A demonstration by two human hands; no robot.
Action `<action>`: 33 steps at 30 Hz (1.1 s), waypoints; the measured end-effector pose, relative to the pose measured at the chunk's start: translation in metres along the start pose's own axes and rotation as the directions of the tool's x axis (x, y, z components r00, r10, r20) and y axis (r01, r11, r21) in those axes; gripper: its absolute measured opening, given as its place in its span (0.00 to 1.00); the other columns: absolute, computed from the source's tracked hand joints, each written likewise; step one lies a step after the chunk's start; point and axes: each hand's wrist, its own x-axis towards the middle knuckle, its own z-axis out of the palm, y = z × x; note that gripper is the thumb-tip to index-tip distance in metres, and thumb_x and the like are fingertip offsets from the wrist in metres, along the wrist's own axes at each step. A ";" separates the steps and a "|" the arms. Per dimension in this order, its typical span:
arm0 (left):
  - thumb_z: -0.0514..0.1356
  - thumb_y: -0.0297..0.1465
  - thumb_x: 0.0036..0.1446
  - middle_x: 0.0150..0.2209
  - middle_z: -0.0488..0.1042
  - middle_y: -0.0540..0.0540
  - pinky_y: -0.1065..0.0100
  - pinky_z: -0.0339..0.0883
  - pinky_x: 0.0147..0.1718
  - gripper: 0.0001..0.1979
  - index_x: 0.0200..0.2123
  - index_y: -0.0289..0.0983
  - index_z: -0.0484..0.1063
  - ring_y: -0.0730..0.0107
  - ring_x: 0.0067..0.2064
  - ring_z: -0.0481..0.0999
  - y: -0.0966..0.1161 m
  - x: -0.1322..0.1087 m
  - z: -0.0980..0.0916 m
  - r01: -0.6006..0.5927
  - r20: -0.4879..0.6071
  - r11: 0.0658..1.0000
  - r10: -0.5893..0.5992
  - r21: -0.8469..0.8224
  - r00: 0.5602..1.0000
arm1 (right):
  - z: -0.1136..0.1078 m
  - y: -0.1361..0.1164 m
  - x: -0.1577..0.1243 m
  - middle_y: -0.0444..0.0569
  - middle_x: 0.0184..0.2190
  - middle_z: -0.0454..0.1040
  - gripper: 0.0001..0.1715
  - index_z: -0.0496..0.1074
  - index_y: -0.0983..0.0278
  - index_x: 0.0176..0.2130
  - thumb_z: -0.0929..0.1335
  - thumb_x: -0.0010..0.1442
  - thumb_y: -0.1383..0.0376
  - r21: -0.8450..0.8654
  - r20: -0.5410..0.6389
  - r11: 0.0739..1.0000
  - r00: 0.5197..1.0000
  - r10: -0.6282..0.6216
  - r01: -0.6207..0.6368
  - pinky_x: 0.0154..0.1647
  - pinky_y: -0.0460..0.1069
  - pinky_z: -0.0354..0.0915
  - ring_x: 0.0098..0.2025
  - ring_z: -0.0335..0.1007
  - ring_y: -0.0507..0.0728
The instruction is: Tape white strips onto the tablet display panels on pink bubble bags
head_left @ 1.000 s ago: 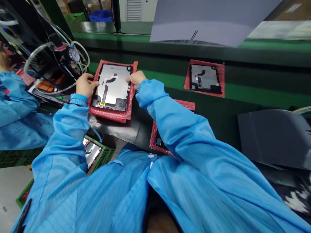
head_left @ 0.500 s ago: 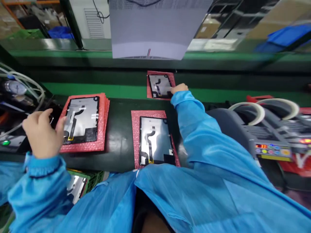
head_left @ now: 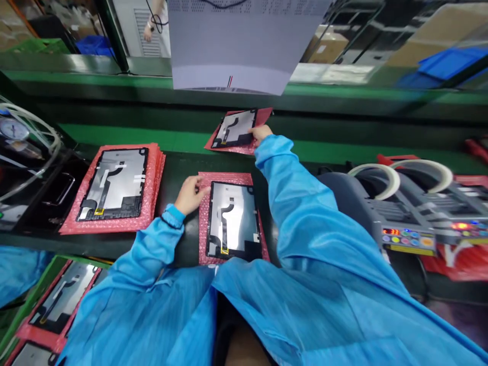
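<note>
On the far green strip, my right hand [head_left: 261, 133] is closed on the right edge of a tablet screen panel [head_left: 241, 123], which lies over a pink bubble-wrap sheet [head_left: 263, 118]. Panel and sheet sit askew, seemingly tilted. My left hand [head_left: 191, 195] is at the left edge of a nearer bubble-wrap sheet [head_left: 204, 218], thumb and fingers apart. On that sheet rests a second screen panel [head_left: 244, 213], silver back up, with a dark flex cable. Further left, a third screen panel [head_left: 127, 175] tops a stack of pink bubble-wrap sheets [head_left: 150, 203].
Grey machines with digital displays [head_left: 407, 236] and pale tape rings [head_left: 392, 183] stand at the right. A pressure gauge [head_left: 14, 129] and hoses are at the left. A green crate [head_left: 19, 317] below holds more wrapped panels. A white equipment housing [head_left: 229, 56] hangs above. Another person's hand [head_left: 148, 33] shows behind.
My left hand has moved right, from beside the stack to the middle sheet. My right hand has shifted the far panel and its sheet leftward and turned them. A person has appeared behind.
</note>
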 end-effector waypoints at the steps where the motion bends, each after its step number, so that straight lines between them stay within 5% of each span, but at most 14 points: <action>1: 0.65 0.30 0.56 0.48 0.74 0.36 0.58 0.73 0.48 0.17 0.49 0.33 0.71 0.62 0.45 0.76 0.001 0.009 0.003 0.099 -0.049 0.991 -0.103 -0.088 0.993 | 0.001 -0.004 -0.008 0.49 0.29 0.73 0.14 0.64 0.60 0.23 0.68 0.54 0.75 0.053 -0.030 0.998 0.999 0.037 -0.036 0.50 0.56 0.69 0.42 0.74 0.59; 3: 0.62 0.29 0.60 0.53 0.72 0.34 0.63 0.72 0.50 0.21 0.55 0.29 0.67 0.66 0.47 0.76 0.008 0.021 0.006 0.228 -0.128 0.937 -0.268 -0.265 0.955 | 0.000 -0.013 -0.033 0.44 0.24 0.68 0.17 0.60 0.58 0.23 0.65 0.55 0.76 0.146 -0.067 0.984 0.992 0.111 -0.100 0.44 0.52 0.70 0.36 0.72 0.55; 6: 0.56 0.35 0.67 0.58 0.69 0.34 0.67 0.72 0.49 0.20 0.58 0.31 0.65 0.66 0.53 0.76 0.019 0.024 0.005 0.265 -0.118 0.822 -0.369 -0.503 0.922 | -0.014 -0.020 -0.090 0.38 0.20 0.57 0.17 0.59 0.59 0.24 0.63 0.58 0.76 0.280 -0.049 0.952 0.989 0.141 -0.122 0.35 0.48 0.68 0.25 0.61 0.49; 11: 0.62 0.35 0.61 0.41 0.80 0.44 0.68 0.72 0.46 0.17 0.50 0.33 0.73 0.68 0.44 0.79 0.022 -0.017 0.004 0.128 0.036 0.799 -0.133 -0.587 0.991 | -0.045 0.008 -0.204 0.38 0.19 0.58 0.11 0.61 0.60 0.26 0.66 0.57 0.72 0.398 0.003 0.902 0.984 0.180 -0.166 0.25 0.45 0.58 0.23 0.54 0.48; 15: 0.65 0.31 0.55 0.21 0.70 0.57 0.69 0.68 0.33 0.30 0.60 0.35 0.65 0.71 0.26 0.72 0.014 -0.073 0.008 0.114 0.041 0.934 -0.107 -0.339 0.993 | -0.049 0.051 -0.266 0.38 0.20 0.62 0.06 0.65 0.61 0.28 0.69 0.51 0.66 0.448 0.067 0.858 0.966 0.249 -0.252 0.26 0.46 0.58 0.22 0.57 0.49; 18: 0.62 0.31 0.57 0.18 0.65 0.59 0.68 0.64 0.30 0.26 0.59 0.39 0.65 0.69 0.23 0.68 0.012 -0.103 0.012 0.085 0.064 0.992 -0.079 -0.096 0.995 | -0.046 0.074 -0.286 0.41 0.24 0.69 0.04 0.66 0.62 0.31 0.67 0.51 0.65 0.401 0.108 0.869 0.957 0.270 -0.290 0.33 0.48 0.64 0.26 0.64 0.52; 22: 0.59 0.30 0.59 0.18 0.62 0.57 0.67 0.62 0.31 0.18 0.53 0.40 0.68 0.65 0.23 0.69 0.011 -0.118 0.022 0.059 0.087 0.992 -0.068 0.108 0.994 | -0.047 0.080 -0.293 0.51 0.31 0.75 0.02 0.67 0.62 0.32 0.66 0.55 0.66 -0.097 0.020 0.981 0.985 0.171 -0.169 0.48 0.55 0.66 0.39 0.73 0.61; 24: 0.58 0.30 0.60 0.18 0.62 0.55 0.66 0.62 0.32 0.17 0.53 0.40 0.68 0.62 0.24 0.71 0.009 -0.119 0.026 0.053 0.103 0.983 -0.072 0.178 0.992 | -0.055 0.080 -0.298 0.55 0.30 0.76 0.03 0.69 0.62 0.32 0.68 0.56 0.64 -0.364 0.000 0.927 0.995 0.096 -0.090 0.51 0.57 0.65 0.42 0.74 0.65; 26: 0.58 0.32 0.60 0.19 0.64 0.54 0.66 0.62 0.32 0.18 0.54 0.40 0.68 0.60 0.25 0.72 0.006 -0.118 0.028 0.031 0.121 0.972 -0.061 0.234 0.991 | -0.069 0.084 -0.306 0.53 0.25 0.74 0.04 0.70 0.62 0.32 0.68 0.57 0.63 -0.447 -0.021 0.892 0.997 0.068 -0.070 0.47 0.56 0.67 0.36 0.75 0.64; 30: 0.58 0.35 0.61 0.22 0.71 0.50 0.65 0.66 0.33 0.22 0.57 0.37 0.67 0.56 0.29 0.77 0.006 -0.116 0.023 -0.008 0.163 0.928 -0.057 0.373 0.985 | -0.117 0.109 -0.326 0.42 0.16 0.65 0.13 0.66 0.60 0.28 0.66 0.60 0.56 -0.123 -0.199 0.967 0.960 0.197 -0.224 0.24 0.49 0.62 0.17 0.63 0.53; 33: 0.56 0.42 0.61 0.24 0.74 0.43 0.61 0.67 0.33 0.26 0.58 0.34 0.68 0.48 0.31 0.78 0.017 -0.109 0.008 -0.055 0.220 0.806 -0.095 0.590 0.971 | -0.156 0.126 -0.333 0.40 0.17 0.63 0.19 0.61 0.60 0.27 0.65 0.61 0.50 0.219 -0.505 0.937 0.791 0.346 -0.271 0.19 0.45 0.56 0.16 0.60 0.49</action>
